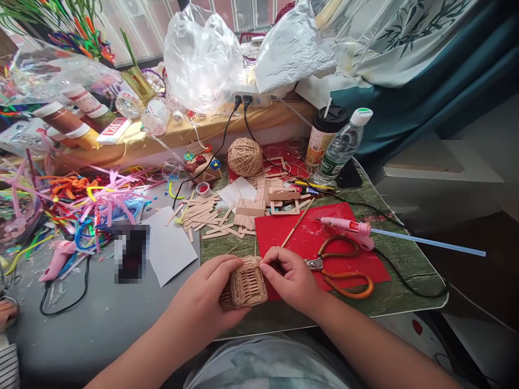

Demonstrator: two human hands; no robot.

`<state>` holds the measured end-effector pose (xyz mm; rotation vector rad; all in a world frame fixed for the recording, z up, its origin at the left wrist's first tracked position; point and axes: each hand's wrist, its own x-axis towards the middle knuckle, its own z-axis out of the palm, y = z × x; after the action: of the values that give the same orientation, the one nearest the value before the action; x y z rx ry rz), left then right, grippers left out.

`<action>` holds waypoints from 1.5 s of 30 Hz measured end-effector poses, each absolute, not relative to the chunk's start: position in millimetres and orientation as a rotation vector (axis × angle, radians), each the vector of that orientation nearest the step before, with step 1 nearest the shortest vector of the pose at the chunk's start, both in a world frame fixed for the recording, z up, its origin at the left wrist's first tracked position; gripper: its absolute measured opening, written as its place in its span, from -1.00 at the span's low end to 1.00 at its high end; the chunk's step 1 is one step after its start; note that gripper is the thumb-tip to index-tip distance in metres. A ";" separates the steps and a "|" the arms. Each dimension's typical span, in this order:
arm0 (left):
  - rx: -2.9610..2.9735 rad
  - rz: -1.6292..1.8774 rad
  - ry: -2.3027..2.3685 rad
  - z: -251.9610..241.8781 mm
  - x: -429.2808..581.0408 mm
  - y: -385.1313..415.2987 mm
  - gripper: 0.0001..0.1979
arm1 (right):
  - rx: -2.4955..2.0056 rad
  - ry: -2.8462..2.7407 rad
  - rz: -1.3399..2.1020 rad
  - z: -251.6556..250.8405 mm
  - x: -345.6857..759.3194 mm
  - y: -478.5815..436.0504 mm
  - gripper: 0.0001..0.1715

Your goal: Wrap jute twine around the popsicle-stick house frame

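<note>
A small woven twine basket is held over the table's front edge, tilted so that its ribbed side faces me. My left hand wraps around its left side, thumb below and fingers on top. At its upper right corner, my right hand pinches with thumb and forefinger; whatever strand lies in that pinch is too small to make out. Just right of this hand lie orange-handled scissors on red sheets. A pink glue gun with a long clear glue stick rests above the scissors.
Wooden craft sticks and a ball of twine lie beyond my hands. A drink cup and a water bottle stand at the back right. Pipe cleaners crowd the left. A black cable curves along the right edge.
</note>
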<state>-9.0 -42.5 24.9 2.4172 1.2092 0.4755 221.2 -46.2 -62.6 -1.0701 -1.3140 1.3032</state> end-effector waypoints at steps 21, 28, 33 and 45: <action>2.318 0.876 0.989 6.2 -16.8 -52.2 -0.28 | -1.032 -1.278 1.372 -38.7 253.0 -48.7 -0.64; 2.063 1.103 1.024 -42.2 -9.1 -60.2 -0.26 | -1.038 -1.214 1.487 -35.4 257.8 -46.3 -0.65; 1.925 1.129 0.899 -72.0 -16.1 -54.7 -0.28 | -1.146 -1.292 1.469 -33.4 245.5 -41.4 -0.69; 2.177 0.531 1.138 0.7 -19.8 -50.3 -0.05 | -1.210 -1.628 1.201 -17.1 221.0 -42.4 -0.74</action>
<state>-19.8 -50.3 0.7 2.1773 1.1382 0.5312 221.0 -42.4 -17.1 -1.2095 -1.6277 1.2005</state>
